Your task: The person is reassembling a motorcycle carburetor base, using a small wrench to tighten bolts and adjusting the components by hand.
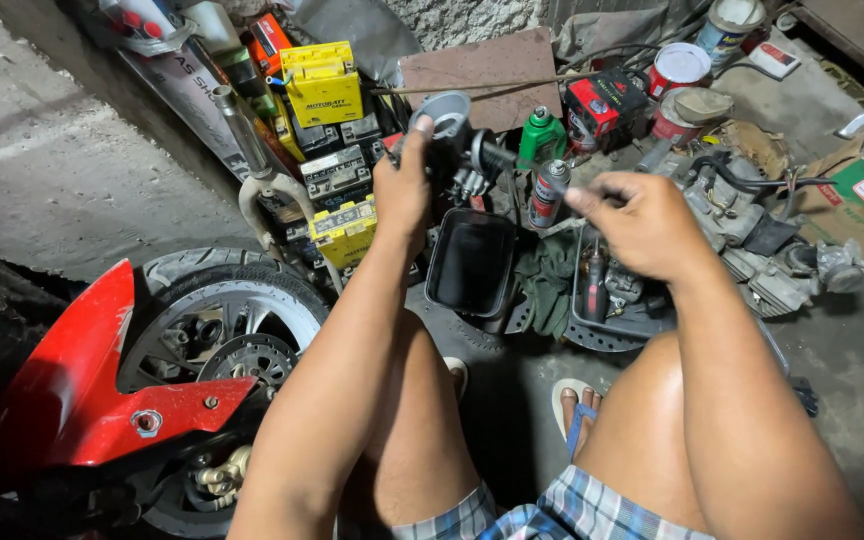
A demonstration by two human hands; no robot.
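Knees frame the work: left hand (404, 185) grips a carburetor-like part (452, 140) above the black tray (470, 262) (dim view), right hand (642, 225) pinching a thin tool, which probably needs careful seating.

Place: a small motorcycle repair workshop, set on a bare concrete floor (72, 170).
Lower left: a red-fendered motorcycle front wheel (217, 335) with brake disc is seen.
Upper centre: stacked yellow and black batteries (324, 120) are piled against a rough wall.
Upper right: paint tins (679, 68), a spray can (548, 193) and a stripped engine (752, 235) are scattered.
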